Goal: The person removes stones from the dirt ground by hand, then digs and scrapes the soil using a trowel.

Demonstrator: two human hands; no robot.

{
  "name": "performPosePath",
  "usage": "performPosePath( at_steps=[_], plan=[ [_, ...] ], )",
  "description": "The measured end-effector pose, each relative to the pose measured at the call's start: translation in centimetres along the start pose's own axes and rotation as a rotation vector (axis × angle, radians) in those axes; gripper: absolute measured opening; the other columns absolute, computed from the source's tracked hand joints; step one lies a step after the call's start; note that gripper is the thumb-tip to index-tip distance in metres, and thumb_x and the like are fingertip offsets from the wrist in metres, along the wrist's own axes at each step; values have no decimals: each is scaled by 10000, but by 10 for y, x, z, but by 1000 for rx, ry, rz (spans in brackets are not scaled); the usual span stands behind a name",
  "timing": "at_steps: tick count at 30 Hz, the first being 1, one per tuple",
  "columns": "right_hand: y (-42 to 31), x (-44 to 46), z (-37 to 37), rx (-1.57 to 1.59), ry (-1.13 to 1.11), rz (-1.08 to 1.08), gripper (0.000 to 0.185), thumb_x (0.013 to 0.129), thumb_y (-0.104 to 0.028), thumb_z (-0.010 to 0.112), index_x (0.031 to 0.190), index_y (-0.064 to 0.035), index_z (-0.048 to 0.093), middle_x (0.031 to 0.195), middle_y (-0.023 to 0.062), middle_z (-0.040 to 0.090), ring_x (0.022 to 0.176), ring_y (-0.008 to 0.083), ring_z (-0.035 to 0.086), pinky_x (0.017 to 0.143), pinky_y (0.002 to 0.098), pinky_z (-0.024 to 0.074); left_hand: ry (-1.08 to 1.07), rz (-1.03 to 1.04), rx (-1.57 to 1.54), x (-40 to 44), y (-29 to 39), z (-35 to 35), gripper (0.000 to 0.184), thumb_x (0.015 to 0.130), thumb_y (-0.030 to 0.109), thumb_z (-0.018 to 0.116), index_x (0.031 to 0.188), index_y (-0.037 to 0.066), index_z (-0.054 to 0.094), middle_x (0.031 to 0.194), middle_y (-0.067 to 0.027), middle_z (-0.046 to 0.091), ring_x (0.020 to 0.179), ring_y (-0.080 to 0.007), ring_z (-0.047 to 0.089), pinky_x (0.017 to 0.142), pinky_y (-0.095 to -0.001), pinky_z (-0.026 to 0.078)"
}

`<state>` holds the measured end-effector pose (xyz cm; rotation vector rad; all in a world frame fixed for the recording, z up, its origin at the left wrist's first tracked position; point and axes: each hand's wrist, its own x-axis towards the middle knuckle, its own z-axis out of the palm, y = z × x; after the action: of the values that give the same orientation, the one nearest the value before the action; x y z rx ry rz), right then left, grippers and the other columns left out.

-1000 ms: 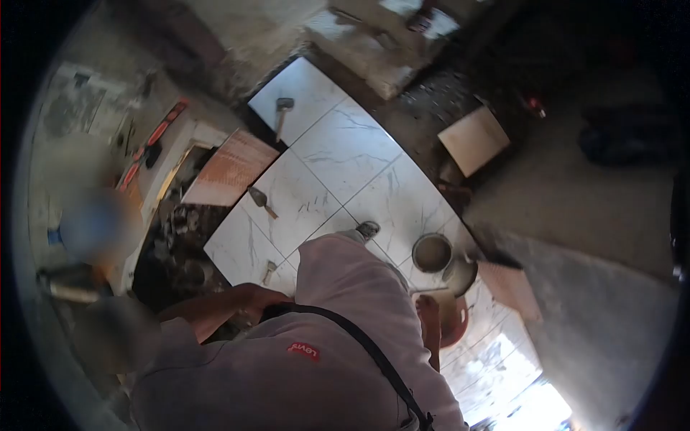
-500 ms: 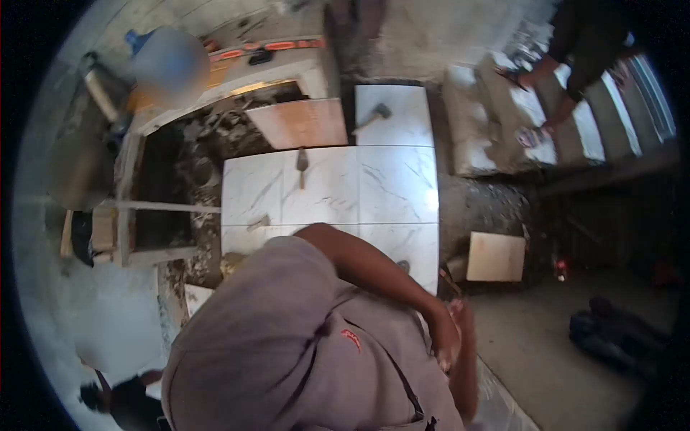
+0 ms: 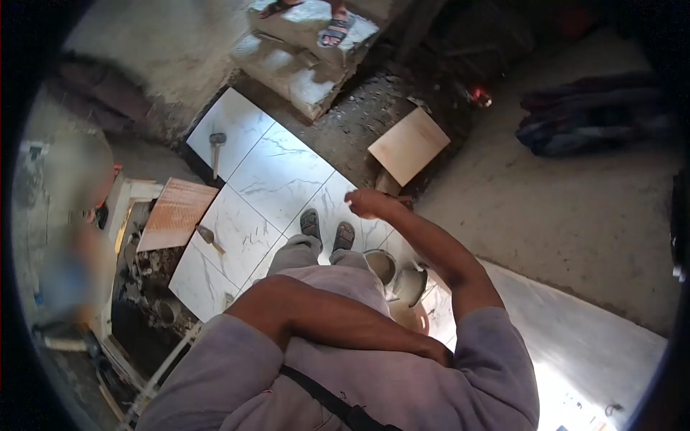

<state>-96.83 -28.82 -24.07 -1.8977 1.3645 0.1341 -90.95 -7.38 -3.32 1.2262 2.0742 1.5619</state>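
My right hand (image 3: 365, 204) is held out over the white marbled floor tiles (image 3: 269, 176), its fingers curled in, with nothing visible in them. Across my body lies my left arm; its hand (image 3: 440, 353) is tucked against my right sleeve, so the fingers are hidden. On the tiles ahead rests a mallet (image 3: 217, 140), and a trowel (image 3: 206, 233) lies to the left. My sandaled feet stand on the tiles, near a bucket (image 3: 379, 267) and another container (image 3: 410, 286) on the right.
A tile with its reddish back showing (image 3: 178, 215) leans at the left edge, beside a rubble-filled pit (image 3: 147, 287). Another tile (image 3: 410, 146) lies on dirt at right. Rough steps (image 3: 295, 79) rise ahead, where another person's sandaled foot (image 3: 334, 32) stands.
My view has swung to the right. My hands, close together before, are now apart: the right arm has stretched forward, while the left arm stays across my body.
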Motion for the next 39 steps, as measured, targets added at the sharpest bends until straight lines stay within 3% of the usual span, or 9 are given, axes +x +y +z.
performPosePath(
  at_steps=[5,10,12,20,25,31,34,36,39],
  plan=[
    [76,-51,76,83,-149,355,246,799,-176,509,996,-82,623,1001,185,625,955,361,592,802,429,484,-43,64,18,-30,12,-2,353,867,337,521,921,-4,599,868,-194,614,801,-298,581,710,-402,447],
    [166,-89,138,1,304,248,224,801,-193,530,942,-45,621,843,175,646,728,334,639,677,416,513,-61,118,18,-64,20,-7,318,864,310,528,904,3,601,865,-189,615,792,-309,584,702,-405,452],
    [167,-93,142,687,592,779,214,799,-191,549,919,-29,618,787,139,645,622,238,640,591,371,513,-67,144,3,-73,17,-12,304,863,299,531,897,5,602,864,-187,615,788,-313,585,699,-406,453],
    [188,-48,161,556,496,624,235,793,-189,560,958,-42,639,765,112,664,591,177,641,595,322,519,135,116,-52,-145,-45,-61,249,859,257,543,870,16,604,860,-180,617,773,-331,590,686,-409,461],
    [236,-2,184,1080,560,854,201,791,-141,561,924,-5,625,737,76,636,587,153,618,571,298,505,582,-1200,-430,-313,-131,-60,326,853,376,583,868,52,620,784,-147,617,701,-266,597,645,-373,454],
    [353,50,265,1273,564,1103,219,753,-160,616,957,-81,615,734,43,608,571,145,592,452,286,433,1846,-1865,-917,-410,-136,173,207,875,216,518,741,58,511,643,-27,493,537,-89,438,470,-260,367],
    [450,88,314,1230,608,1083,129,785,-230,608,859,-128,585,717,6,546,617,126,539,480,311,420,1846,-2023,-1398,-361,-118,204,225,873,252,494,899,31,524,728,-73,537,593,-157,533,515,-288,441],
    [502,113,311,1186,600,1099,156,819,-293,613,785,-152,557,681,-17,480,603,115,473,520,327,399,1463,-2262,-1403,-334,-120,226,243,860,240,487,890,7,552,774,-101,574,679,-195,582,559,-350,464],
    [575,152,313,1352,601,1218,346,762,-428,681,827,-109,566,724,34,520,698,188,491,617,381,398,599,-2077,-867,-314,-93,332,265,791,266,591,919,35,620,892,-195,593,806,-362,572,725,-446,459]
  ],
)
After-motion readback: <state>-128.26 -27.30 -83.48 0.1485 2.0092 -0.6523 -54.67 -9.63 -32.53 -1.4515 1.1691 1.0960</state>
